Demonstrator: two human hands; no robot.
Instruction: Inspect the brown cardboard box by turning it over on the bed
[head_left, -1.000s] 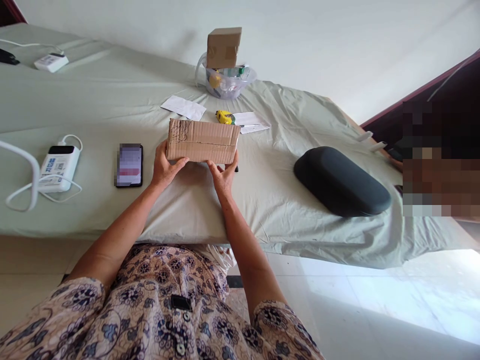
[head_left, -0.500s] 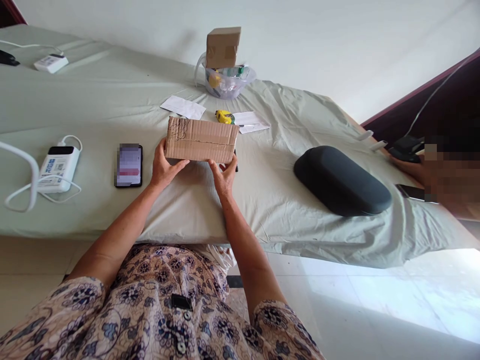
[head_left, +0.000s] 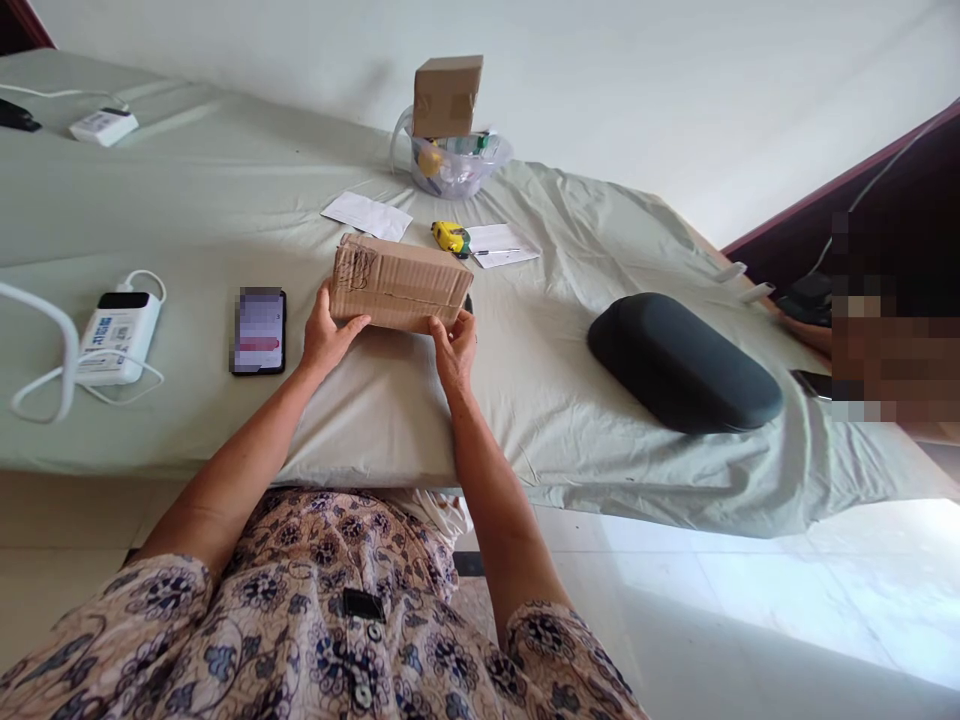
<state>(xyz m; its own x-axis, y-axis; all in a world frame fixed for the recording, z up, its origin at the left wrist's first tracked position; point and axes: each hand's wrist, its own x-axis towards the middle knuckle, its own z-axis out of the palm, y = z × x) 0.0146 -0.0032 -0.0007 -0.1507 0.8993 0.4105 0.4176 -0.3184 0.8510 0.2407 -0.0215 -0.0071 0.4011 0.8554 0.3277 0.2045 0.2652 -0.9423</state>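
Note:
Between my hands is a brown cardboard box [head_left: 405,285], tilted with its right end lower, dark scribbles at its left end. My left hand [head_left: 328,335] grips its left end, thumb along the lower edge. At the lower right corner my right hand [head_left: 454,350] is closed on it, thumb against the near side. Part of a small dark object [head_left: 469,302] shows just behind the box by my right fingers; its kind I cannot make out. Beyond the box lie a yellow tape measure [head_left: 450,237] and a pen [head_left: 495,252] on a white paper [head_left: 514,258].
A phone [head_left: 259,335] and a white power bank [head_left: 118,338] with cables lie on the left. To the right sits a black hard case [head_left: 684,362]. At the back, a plastic basket [head_left: 461,180] bears another box [head_left: 448,97]. Another person's arm [head_left: 892,365] is at far right.
The box has tilted, its right end dropping toward me. My right hand has shifted slightly right and down with its fingers more curled. The other person's arm has moved a little.

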